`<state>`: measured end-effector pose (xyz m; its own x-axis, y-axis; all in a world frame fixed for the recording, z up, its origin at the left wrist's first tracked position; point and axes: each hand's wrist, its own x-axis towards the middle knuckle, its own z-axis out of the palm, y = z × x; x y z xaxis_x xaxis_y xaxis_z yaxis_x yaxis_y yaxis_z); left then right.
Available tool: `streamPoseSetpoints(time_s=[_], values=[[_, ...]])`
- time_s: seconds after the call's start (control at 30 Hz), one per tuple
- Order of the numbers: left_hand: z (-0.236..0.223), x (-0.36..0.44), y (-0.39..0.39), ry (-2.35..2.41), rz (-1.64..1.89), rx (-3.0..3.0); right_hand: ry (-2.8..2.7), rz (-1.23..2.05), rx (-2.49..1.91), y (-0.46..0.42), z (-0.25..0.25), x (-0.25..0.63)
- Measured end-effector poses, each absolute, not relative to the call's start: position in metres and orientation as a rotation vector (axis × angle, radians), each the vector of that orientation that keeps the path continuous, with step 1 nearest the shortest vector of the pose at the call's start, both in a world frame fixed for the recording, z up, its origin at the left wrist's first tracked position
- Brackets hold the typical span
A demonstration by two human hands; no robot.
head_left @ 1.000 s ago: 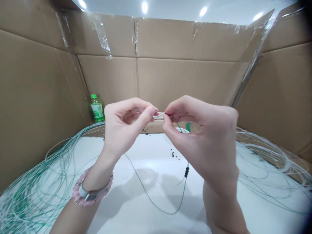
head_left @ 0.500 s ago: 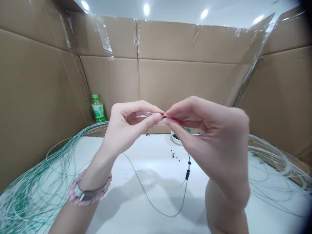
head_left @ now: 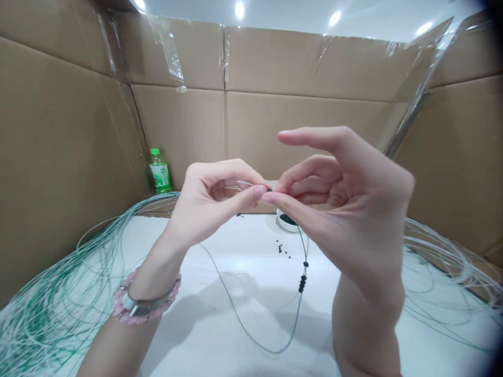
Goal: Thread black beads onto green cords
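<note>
At left hand (head_left: 214, 204), black bead (head_left: 269, 189) (pinched)

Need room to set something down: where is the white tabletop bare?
Bare white tabletop lies between the left forearm and the hanging green cord, and inside that cord's loop. It's crowded at both sides, under coils of green-and-white line, and toward the far middle, with black beads and a small white dish.
</note>
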<state>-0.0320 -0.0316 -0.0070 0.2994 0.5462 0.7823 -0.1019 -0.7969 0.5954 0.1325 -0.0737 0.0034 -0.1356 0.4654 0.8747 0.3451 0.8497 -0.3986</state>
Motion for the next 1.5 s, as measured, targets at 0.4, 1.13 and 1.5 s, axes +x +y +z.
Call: streamPoseSetpoints(time_s=[0.4,1.13,1.5], values=[[-0.006,-0.030,-0.031,0.472,1.728,2.077,-1.738,0.099,-0.607,-0.072,0.006,0.131],[-0.011,-0.026,-0.023,0.480,1.948,1.948,-1.881,0.118,-0.739,-0.060,0.004,0.140],[-0.011,-0.036,-0.002,0.207,1.417,1.588,-1.844,0.113,-0.706,-0.055,0.004,0.137]])
